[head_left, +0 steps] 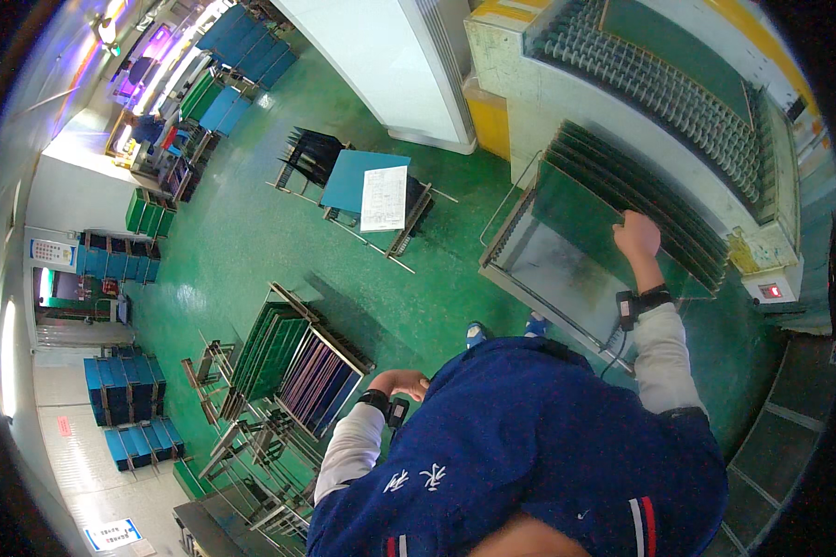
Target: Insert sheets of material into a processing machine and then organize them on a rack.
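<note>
My right hand point(637, 235) is closed on the upper edge of a flat green panel point(576, 209). This panel leans at the front of several similar upright panels point(687, 243) in a metal rack point(553, 297). On the near side of the panel, the rack shows its greyish, stained base. My left hand point(401, 382) hangs low beside my waist, fingers loosely curled, with nothing visible in it. It is nearest to a rack of dark purple and green panels point(320, 381) and does not appear to touch it.
A machine with rows of rollers point(655, 102) stands behind the panel rack. Ahead, a small rack holds a blue board point(351, 176) with a white paper sheet point(384, 198). Empty metal rack frames point(260, 464) stand at lower left. Blue panel stacks point(125, 385) line the left wall.
</note>
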Demonstrator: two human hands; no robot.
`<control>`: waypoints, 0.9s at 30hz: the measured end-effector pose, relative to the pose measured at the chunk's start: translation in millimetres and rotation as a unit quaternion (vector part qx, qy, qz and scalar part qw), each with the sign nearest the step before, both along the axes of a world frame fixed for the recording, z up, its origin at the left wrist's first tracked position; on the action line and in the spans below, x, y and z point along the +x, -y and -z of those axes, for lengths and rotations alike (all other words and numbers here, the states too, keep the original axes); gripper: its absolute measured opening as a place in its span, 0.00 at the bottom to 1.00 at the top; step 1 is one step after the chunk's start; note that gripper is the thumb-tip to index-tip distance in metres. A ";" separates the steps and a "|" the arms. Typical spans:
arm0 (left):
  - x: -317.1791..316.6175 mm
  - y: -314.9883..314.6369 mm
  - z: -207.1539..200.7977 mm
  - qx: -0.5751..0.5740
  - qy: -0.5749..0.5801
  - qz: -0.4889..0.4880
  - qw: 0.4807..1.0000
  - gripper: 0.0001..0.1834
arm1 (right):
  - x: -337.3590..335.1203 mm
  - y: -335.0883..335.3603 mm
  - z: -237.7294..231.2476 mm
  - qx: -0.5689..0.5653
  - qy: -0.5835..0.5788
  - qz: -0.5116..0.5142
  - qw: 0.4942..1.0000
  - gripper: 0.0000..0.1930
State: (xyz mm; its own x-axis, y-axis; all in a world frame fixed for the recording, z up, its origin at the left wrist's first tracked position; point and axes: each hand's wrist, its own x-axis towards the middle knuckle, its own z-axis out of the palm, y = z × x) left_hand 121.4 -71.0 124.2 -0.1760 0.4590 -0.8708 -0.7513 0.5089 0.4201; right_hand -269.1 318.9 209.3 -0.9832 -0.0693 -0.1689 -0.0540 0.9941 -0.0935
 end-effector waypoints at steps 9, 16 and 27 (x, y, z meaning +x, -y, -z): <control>2.0 0.3 5.4 -0.001 -0.001 -0.019 1.000 0.29 | -1.1 -0.2 0.2 0.001 -0.003 -0.001 1.000 0.16; 10.7 6.2 23.7 0.005 -0.023 -0.019 1.000 0.29 | -0.1 1.9 -3.2 -0.005 0.000 0.001 1.000 0.17; 7.3 3.6 15.6 -0.023 -0.023 -0.022 0.999 0.30 | -0.1 1.6 -3.3 -0.011 -0.006 0.003 1.000 0.17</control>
State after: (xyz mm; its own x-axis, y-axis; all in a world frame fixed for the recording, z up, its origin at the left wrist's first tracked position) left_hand 128.7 -74.6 108.6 -0.2357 0.4097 -0.8812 -0.7532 0.4959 0.4321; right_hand -269.2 317.2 212.6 -0.9854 -0.0671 -0.1562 -0.0495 0.9922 -0.1142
